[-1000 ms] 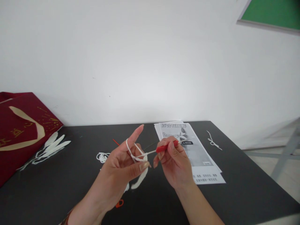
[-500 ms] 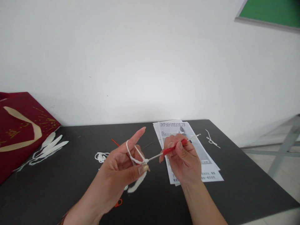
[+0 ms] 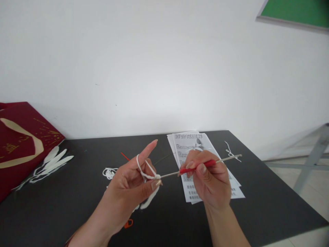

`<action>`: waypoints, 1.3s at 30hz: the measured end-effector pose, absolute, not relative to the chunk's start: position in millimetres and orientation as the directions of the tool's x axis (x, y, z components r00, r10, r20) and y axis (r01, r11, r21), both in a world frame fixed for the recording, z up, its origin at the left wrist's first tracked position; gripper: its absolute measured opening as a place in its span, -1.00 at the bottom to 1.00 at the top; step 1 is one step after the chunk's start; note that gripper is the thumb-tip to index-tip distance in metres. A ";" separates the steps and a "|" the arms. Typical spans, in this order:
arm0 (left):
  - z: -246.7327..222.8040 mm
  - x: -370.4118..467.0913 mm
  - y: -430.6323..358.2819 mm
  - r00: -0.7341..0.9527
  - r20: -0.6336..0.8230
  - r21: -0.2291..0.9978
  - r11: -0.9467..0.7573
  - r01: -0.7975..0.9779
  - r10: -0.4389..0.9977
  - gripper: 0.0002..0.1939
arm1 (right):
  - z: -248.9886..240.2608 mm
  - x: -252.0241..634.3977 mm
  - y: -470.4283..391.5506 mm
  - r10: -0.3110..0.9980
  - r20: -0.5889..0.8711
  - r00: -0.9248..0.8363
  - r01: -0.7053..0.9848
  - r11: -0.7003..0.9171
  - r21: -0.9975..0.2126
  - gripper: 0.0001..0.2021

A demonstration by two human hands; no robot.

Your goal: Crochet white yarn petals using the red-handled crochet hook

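Between thumb and fingers, my left hand (image 3: 133, 185) pinches a small piece of white crochet work (image 3: 150, 197), which hangs below the thumb. A strand of white yarn (image 3: 138, 163) loops over its raised index finger and runs down to the pinch. My right hand (image 3: 212, 181) grips a crochet hook (image 3: 197, 167) by its red handle. One metal end of the hook reaches left into the stitches at my left fingertips; the other end points out to the right.
Printed sheets (image 3: 190, 192) lie under my right hand on the black table (image 3: 257, 206). Finished white petal-like pieces (image 3: 55, 161) rest by a dark red bag (image 3: 23, 144) at left. Loose white yarn (image 3: 109, 173), an orange stitch marker (image 3: 128, 223) and a tied white strand (image 3: 228, 151) are also there.
My right hand has shifted right and turned the hook flatter, so its right end extends farther out. My left hand stays nearly in place with the yarn still looped on its index finger.
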State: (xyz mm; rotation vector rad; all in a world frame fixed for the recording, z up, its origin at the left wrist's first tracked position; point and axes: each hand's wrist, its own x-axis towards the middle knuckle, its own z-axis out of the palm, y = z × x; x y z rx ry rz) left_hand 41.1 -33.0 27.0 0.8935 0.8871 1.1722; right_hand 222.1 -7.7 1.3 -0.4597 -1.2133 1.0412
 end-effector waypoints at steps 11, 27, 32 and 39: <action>24.2 45.4 -33.1 0.057 -0.058 0.942 0.074 -0.328 0.997 -0.37 | 0.5 222.7 -14.8 0.791 0.611 0.034 -0.287 0.594 -0.752 -0.87; 18.4 50.1 -29.3 -0.130 0.011 0.943 -0.054 -0.327 0.992 -0.36 | -3.7 218.1 -27.5 0.699 0.715 0.002 -0.011 0.715 -0.699 -0.87; 12.6 52.2 -25.4 -0.190 0.001 0.930 -0.071 -0.361 0.982 -0.29 | 0.0 212.4 -28.8 0.603 0.793 -0.081 0.117 0.796 -0.594 -0.80; 8.5 54.4 -21.9 -0.253 0.037 0.931 -0.125 -0.342 0.967 -0.30 | 1.4 206.4 -29.5 0.472 0.857 -0.208 0.236 0.874 -0.424 -0.64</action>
